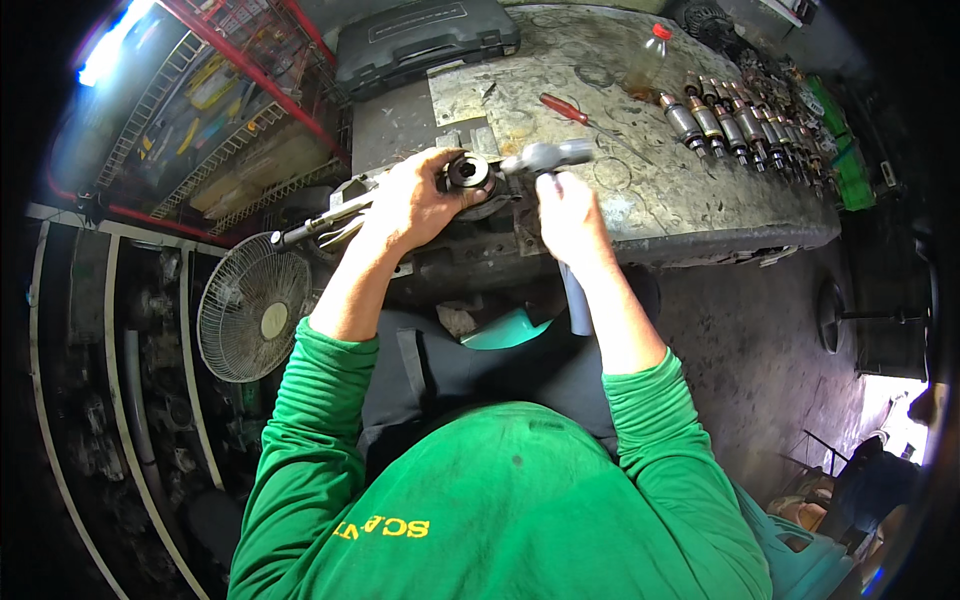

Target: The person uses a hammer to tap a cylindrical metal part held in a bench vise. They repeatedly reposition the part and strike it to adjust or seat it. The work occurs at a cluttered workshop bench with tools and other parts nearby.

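Note:
My left hand [412, 200] is closed around a round metal part [480, 165] with a dark hole in its centre, its thumb along the near side. The part is held over dark metal fittings at the bench's near edge. In my right hand [572, 215] is a hammer [552, 154], gripped high on the handle just below the metal head. The blue-grey handle hangs down below my fist. One end of the hammer head points at the round part, very close to it; whether they touch I cannot tell.
On the worn workbench [690, 205] lie a red-handled screwdriver [565, 108], a red-capped bottle [650, 62] and several motor armatures [735, 125]. A black tool case [428, 45] sits at the back left. A fan [255, 308] and red wire rack [262, 72] stand left.

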Demonstrator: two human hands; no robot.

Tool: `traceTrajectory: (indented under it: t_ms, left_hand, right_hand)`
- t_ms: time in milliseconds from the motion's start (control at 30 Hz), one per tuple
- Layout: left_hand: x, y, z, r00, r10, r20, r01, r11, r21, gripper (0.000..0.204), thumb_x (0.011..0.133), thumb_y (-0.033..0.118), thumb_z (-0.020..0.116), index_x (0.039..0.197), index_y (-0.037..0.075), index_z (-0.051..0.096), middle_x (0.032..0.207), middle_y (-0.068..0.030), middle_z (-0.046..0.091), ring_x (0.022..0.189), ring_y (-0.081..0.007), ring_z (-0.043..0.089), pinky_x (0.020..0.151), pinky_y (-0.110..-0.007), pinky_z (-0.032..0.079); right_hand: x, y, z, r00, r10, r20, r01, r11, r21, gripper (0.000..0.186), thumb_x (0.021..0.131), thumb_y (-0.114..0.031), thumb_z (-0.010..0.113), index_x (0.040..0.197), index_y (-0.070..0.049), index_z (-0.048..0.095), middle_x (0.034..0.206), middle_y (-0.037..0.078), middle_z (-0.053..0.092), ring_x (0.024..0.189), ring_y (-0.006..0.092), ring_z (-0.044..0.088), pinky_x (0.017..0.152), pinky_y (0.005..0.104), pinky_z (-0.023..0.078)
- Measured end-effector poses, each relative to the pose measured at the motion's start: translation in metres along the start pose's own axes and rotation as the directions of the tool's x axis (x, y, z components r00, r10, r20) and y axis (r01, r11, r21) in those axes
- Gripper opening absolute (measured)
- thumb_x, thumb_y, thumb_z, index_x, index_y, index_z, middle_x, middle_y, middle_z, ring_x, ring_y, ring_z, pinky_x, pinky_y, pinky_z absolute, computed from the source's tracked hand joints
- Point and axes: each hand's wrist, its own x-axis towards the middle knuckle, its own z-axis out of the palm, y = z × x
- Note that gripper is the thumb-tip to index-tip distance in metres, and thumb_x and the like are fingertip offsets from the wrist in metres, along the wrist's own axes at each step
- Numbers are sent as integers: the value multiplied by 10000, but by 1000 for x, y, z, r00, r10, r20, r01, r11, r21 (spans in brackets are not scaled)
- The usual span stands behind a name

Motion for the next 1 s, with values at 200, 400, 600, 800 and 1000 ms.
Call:
traceTrajectory:
  t_ms: [200, 400, 600, 800, 1000]
  left_hand:
    - [-1, 3, -1, 1000, -8, -24, 9, 999, 35, 658, 815, 446, 892, 1309, 51, 711, 1183, -169, 768, 1106, -323, 741, 967, -407, 571]
    - [-2, 6, -1, 999, -11, -39, 14, 996, 89, 692, 814, 477, 887, 1318, 41, 702, 1199, -177, 764, 1129, -337, 734, 981, -407, 570]
    - [-1, 7, -2, 999, -40, -20, 42, 997, 59, 698, 813, 487, 888, 1312, 37, 701, 1195, -178, 765, 1124, -345, 734, 976, -410, 573]
    - [-3, 7, 0, 998, -44, -46, 48, 993, 103, 710, 808, 494, 893, 1315, 35, 702, 1197, -183, 765, 1116, -336, 738, 967, -410, 576]
    - [-4, 6, 4, 996, -56, -74, 64, 993, 99, 734, 797, 506, 897, 1324, 33, 700, 1188, -182, 766, 1113, -333, 739, 963, -409, 578]
  right_hand:
    - [-4, -1, 2, 991, 127, -38, -116, 971, 209, 364, 1079, -287, 580, 907, 34, 592, 733, 208, 608, 677, 315, 600, 684, 440, 503]
    - [-9, -4, 5, 991, 131, 41, -136, 981, 139, 370, 1087, -285, 569, 896, 31, 590, 735, 180, 613, 669, 285, 612, 658, 420, 501]
    - [-7, 1, 9, 998, 36, 50, -37, 999, 31, 363, 1095, -279, 563, 872, 7, 589, 679, 87, 585, 616, 199, 583, 605, 390, 488]
    - [-10, -2, 11, 995, 88, -48, -81, 988, 132, 364, 1084, -279, 558, 912, 40, 598, 720, 216, 604, 670, 329, 618, 673, 450, 501]
    - [-13, -5, 11, 977, 179, -115, -160, 975, 158, 364, 1085, -279, 557, 937, 51, 596, 729, 211, 623, 673, 319, 631, 675, 452, 508]
